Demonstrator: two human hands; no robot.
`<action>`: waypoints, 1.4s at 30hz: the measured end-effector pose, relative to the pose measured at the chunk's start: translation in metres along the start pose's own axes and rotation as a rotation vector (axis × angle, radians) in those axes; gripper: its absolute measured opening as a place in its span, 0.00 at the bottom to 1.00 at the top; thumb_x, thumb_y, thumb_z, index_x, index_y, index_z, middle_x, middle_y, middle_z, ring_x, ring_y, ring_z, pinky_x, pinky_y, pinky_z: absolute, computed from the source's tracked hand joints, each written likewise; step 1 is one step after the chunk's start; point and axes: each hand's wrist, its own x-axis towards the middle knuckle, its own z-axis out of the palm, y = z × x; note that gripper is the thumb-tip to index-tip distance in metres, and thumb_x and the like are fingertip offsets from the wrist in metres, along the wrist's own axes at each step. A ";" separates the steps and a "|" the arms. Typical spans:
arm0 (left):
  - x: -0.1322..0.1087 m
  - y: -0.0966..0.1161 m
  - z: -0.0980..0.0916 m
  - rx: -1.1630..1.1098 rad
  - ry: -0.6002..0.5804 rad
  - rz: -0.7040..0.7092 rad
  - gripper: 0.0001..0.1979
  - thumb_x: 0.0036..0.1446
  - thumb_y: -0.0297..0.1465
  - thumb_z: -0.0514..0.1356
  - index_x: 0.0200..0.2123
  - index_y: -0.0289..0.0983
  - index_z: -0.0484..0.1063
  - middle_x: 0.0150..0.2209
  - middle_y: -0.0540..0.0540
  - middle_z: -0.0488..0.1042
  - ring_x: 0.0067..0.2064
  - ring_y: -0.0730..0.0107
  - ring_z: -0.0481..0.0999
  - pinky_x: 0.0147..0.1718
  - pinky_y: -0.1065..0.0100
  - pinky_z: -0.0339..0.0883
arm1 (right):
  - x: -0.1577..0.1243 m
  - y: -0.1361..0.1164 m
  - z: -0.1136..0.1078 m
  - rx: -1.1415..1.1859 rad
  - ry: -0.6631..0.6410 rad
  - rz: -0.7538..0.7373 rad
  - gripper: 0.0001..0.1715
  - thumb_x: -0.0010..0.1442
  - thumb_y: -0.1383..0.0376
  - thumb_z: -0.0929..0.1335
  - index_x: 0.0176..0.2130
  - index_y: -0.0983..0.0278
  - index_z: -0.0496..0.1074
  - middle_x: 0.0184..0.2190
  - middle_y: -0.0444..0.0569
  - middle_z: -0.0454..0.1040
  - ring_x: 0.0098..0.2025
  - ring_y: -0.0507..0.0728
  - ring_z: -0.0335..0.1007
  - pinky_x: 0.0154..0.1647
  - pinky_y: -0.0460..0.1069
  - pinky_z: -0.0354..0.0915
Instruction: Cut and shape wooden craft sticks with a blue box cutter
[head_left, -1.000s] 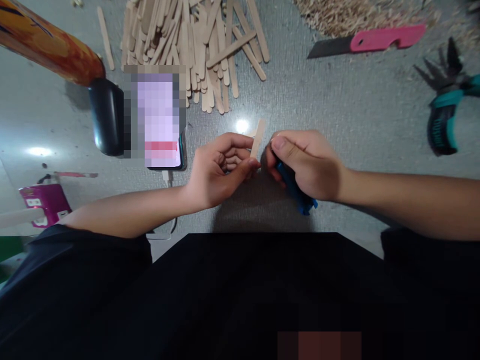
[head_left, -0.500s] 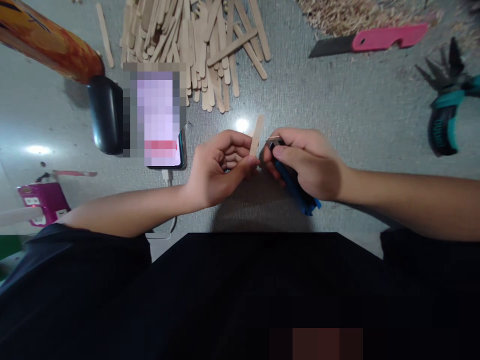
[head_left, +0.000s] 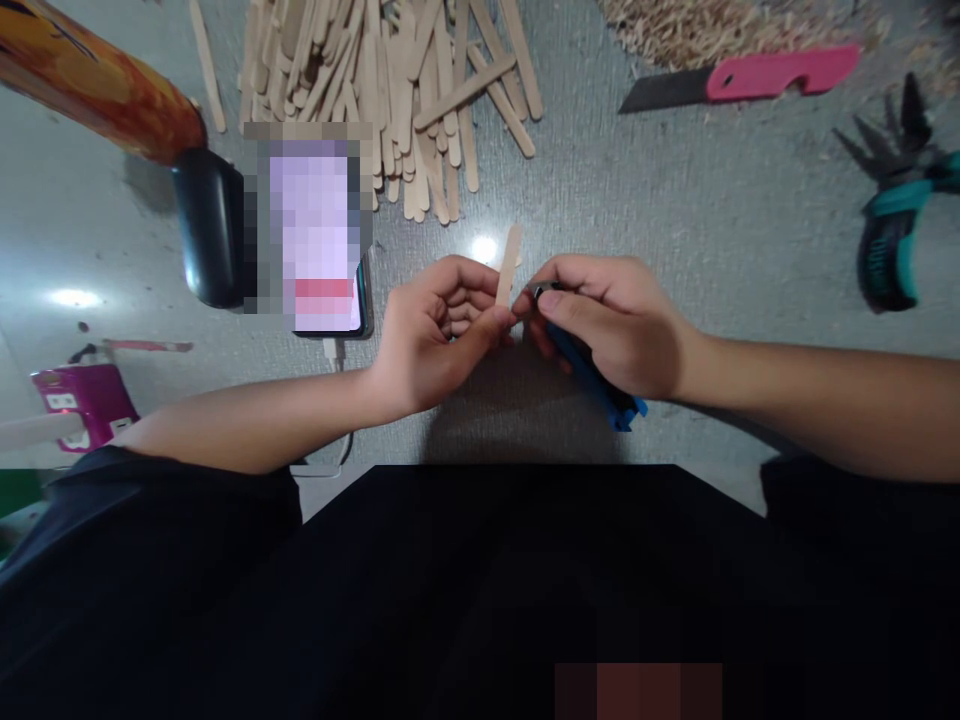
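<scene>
Between the thumb and fingers of my left hand (head_left: 442, 340) is a short wooden craft stick (head_left: 508, 265), pointing up and away with a rounded far end. My right hand (head_left: 626, 325) is wrapped round a blue-handled tool (head_left: 581, 362) with a metal head; its exact kind is mostly hidden by the fingers. The right index fingertip comes close to the lower part of the stick, and I cannot tell whether it touches. The tool's head sits just right of the stick.
A pile of craft sticks (head_left: 405, 110) lies beyond my hands. Left stand a phone (head_left: 319, 220) on a cable, a black rounded object (head_left: 208, 230) and an orange cylinder (head_left: 105, 80). Right are a pink-handled knife (head_left: 780, 75), wood shavings (head_left: 697, 30) and teal-handled pliers (head_left: 892, 240).
The stick and my left fingers have shifted slightly left. A small wood piece seen at the tool's head before no longer shows there. My right fingertips have moved closer to the stick.
</scene>
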 end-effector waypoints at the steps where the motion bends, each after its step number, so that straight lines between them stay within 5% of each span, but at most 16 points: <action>1: 0.000 0.000 0.000 -0.001 -0.001 0.003 0.18 0.71 0.47 0.75 0.45 0.39 0.78 0.35 0.48 0.86 0.30 0.71 0.86 0.31 0.69 0.84 | 0.000 -0.001 0.000 0.008 0.006 -0.002 0.14 0.79 0.61 0.72 0.38 0.57 0.76 0.25 0.42 0.79 0.21 0.53 0.70 0.19 0.51 0.64; 8: 0.000 -0.003 0.000 -0.023 -0.031 0.056 0.12 0.72 0.38 0.74 0.44 0.38 0.78 0.34 0.48 0.85 0.31 0.72 0.86 0.30 0.71 0.83 | -0.001 -0.003 0.004 -0.073 0.014 -0.046 0.21 0.76 0.50 0.78 0.36 0.56 0.72 0.25 0.41 0.79 0.22 0.53 0.71 0.20 0.52 0.64; 16: -0.001 -0.006 0.000 -0.008 -0.033 0.007 0.17 0.69 0.44 0.77 0.43 0.39 0.77 0.33 0.49 0.83 0.30 0.72 0.85 0.29 0.71 0.81 | -0.001 -0.002 0.006 -0.127 0.035 -0.070 0.14 0.78 0.58 0.75 0.38 0.58 0.74 0.26 0.41 0.79 0.22 0.52 0.72 0.20 0.50 0.65; 26: -0.003 -0.008 0.001 0.014 -0.029 0.062 0.11 0.71 0.37 0.74 0.47 0.40 0.78 0.37 0.48 0.86 0.32 0.73 0.86 0.29 0.72 0.81 | -0.002 -0.004 0.007 -0.180 0.067 -0.093 0.11 0.78 0.64 0.73 0.39 0.58 0.78 0.27 0.42 0.80 0.25 0.53 0.72 0.24 0.52 0.64; 34: -0.007 -0.016 0.001 0.166 0.033 0.145 0.22 0.69 0.39 0.76 0.61 0.44 0.79 0.33 0.51 0.81 0.29 0.75 0.79 0.25 0.72 0.73 | 0.000 0.000 0.006 -0.295 0.065 -0.189 0.14 0.77 0.64 0.72 0.36 0.58 0.78 0.25 0.42 0.77 0.26 0.53 0.69 0.27 0.53 0.61; 42: -0.010 -0.015 -0.004 0.300 -0.024 0.140 0.29 0.73 0.42 0.71 0.73 0.48 0.73 0.33 0.53 0.77 0.28 0.74 0.77 0.25 0.70 0.73 | -0.001 -0.009 0.006 -0.391 0.023 -0.150 0.13 0.76 0.68 0.69 0.37 0.59 0.77 0.26 0.42 0.75 0.28 0.54 0.68 0.32 0.53 0.62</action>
